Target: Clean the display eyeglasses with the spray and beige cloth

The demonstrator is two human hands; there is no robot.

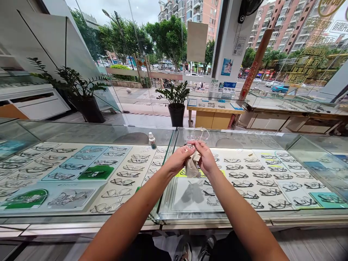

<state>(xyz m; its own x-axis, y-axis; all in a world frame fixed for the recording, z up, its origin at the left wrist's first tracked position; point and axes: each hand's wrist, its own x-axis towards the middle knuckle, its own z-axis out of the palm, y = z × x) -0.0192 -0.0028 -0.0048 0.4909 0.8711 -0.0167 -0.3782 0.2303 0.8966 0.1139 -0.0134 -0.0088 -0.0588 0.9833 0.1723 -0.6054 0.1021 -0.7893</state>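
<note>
Both hands meet above the glass display case, near its back edge. My left hand (179, 159) is closed on a light beige cloth (192, 167) that hangs down between the hands. Opposite it, my right hand (206, 156) pinches the same cloth at the top. Something small with reddish marks shows at the left fingertips, too small to make out. Just behind the fingers is a clear-framed pair of glasses (201, 134), partly hidden by them. A small white bottle (152, 140) stands upright on the glass to the left.
Under the glass top (167, 181) lie rows of eyeglasses on white, blue and green sheets. Beyond the case stand a potted plant (176, 103) and, farther left, another one (88, 103). A low wooden cabinet (213, 119) is by the window.
</note>
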